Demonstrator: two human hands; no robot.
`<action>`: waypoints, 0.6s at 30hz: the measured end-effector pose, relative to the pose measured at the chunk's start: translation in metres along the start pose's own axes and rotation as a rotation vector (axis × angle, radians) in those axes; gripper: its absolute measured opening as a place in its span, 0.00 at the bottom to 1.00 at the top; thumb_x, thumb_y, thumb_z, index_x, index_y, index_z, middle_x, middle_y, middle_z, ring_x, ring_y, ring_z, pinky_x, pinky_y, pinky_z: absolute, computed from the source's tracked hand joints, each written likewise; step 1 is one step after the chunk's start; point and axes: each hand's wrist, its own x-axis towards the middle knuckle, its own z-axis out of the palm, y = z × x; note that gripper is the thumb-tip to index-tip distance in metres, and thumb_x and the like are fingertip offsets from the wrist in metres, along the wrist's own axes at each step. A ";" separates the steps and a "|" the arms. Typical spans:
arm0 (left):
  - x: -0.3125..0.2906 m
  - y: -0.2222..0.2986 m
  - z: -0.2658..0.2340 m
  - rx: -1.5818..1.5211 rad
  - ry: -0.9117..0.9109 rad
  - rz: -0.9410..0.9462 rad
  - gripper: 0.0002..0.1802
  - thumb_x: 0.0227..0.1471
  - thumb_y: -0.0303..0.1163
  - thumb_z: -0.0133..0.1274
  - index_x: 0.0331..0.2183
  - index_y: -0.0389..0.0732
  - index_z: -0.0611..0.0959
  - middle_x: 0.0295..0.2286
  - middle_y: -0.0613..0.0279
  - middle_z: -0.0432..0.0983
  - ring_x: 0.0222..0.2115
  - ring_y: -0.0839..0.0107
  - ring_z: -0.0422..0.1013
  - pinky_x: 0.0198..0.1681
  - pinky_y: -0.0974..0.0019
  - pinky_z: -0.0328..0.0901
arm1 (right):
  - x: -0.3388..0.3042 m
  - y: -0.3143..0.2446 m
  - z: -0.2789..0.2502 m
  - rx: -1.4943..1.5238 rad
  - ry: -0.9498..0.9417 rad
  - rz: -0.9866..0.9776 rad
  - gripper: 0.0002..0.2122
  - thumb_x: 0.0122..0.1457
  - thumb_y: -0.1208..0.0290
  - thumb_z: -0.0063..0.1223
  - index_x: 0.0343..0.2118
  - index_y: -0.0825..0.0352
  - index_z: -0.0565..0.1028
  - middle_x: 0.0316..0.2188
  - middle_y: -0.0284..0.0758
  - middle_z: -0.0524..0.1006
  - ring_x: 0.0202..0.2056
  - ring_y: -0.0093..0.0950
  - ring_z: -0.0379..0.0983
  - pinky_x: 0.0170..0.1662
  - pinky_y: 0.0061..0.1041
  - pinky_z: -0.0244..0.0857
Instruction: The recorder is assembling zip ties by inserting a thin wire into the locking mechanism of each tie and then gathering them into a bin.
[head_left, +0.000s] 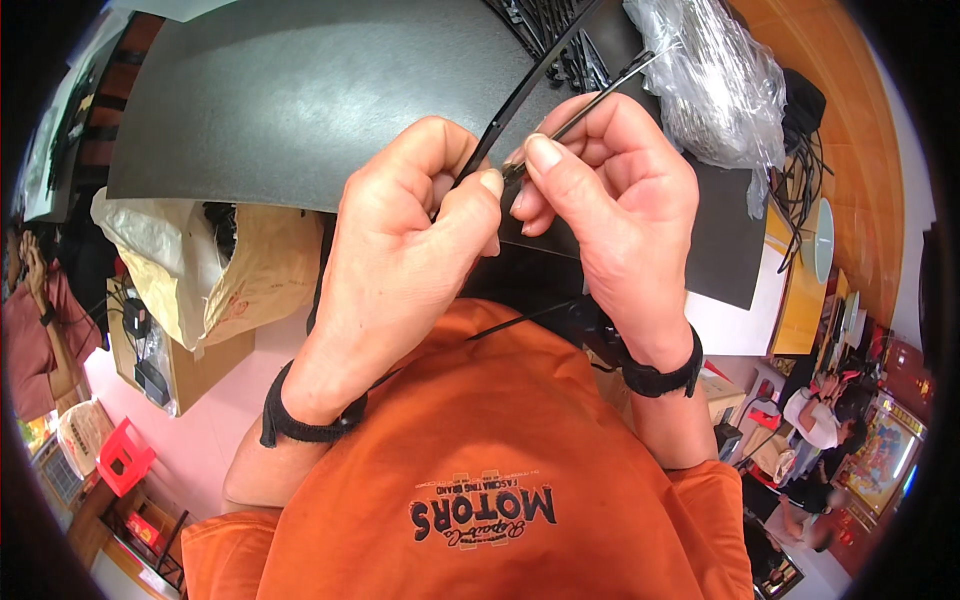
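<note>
Hands are raised close under the head camera, above the dark grey work mat [280, 100], which keeps the small work near the eyes. Left hand [400, 260] is pinched at thumb and forefinger on a flat black strip [520, 95]; judged, the grip near its lower end steadies it. Strip's long axis runs diagonally, lower end at the left fingertips, upper end pointing up and right across the mat. Right hand [610, 210] is pinched on a thin metal rod [600, 95], held nearly parallel to the strip, tip pointing up-right toward the clear plastic bag [720, 80] at the mat's right edge. Lower ends of both pieces meet between the thumbs; contact cannot be confirmed. Black wristbands sit on both wrists.
</note>
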 end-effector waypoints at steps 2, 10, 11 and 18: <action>-0.001 -0.002 0.001 0.017 -0.012 0.029 0.05 0.54 0.28 0.46 0.28 0.36 0.72 0.17 0.70 0.68 0.16 0.88 0.58 0.17 0.81 0.51 | -0.002 -0.001 0.001 -0.013 0.021 -0.027 0.05 0.55 0.78 0.52 0.31 0.73 0.69 0.23 0.30 0.73 0.24 0.13 0.69 0.26 0.11 0.65; -0.003 0.005 -0.003 0.347 -0.114 0.290 0.05 0.53 0.25 0.46 0.30 0.32 0.73 0.18 0.54 0.67 0.19 0.63 0.63 0.25 0.66 0.61 | -0.001 -0.014 -0.002 -0.063 -0.040 0.027 0.06 0.58 0.77 0.49 0.36 0.72 0.69 0.23 0.27 0.71 0.22 0.10 0.65 0.24 0.10 0.62; -0.001 0.007 -0.006 0.352 -0.114 0.311 0.05 0.53 0.25 0.46 0.30 0.32 0.73 0.18 0.54 0.67 0.19 0.63 0.63 0.25 0.66 0.61 | 0.002 -0.017 -0.002 -0.056 -0.081 0.124 0.07 0.59 0.75 0.49 0.38 0.71 0.70 0.22 0.27 0.71 0.20 0.11 0.65 0.23 0.11 0.61; 0.032 -0.007 -0.055 0.419 0.112 0.107 0.11 0.51 0.30 0.50 0.25 0.30 0.73 0.14 0.60 0.67 0.18 0.80 0.59 0.21 0.69 0.59 | 0.053 -0.017 -0.033 -0.552 -0.259 0.055 0.20 0.56 0.65 0.51 0.44 0.77 0.66 0.28 0.41 0.73 0.26 0.29 0.72 0.29 0.26 0.67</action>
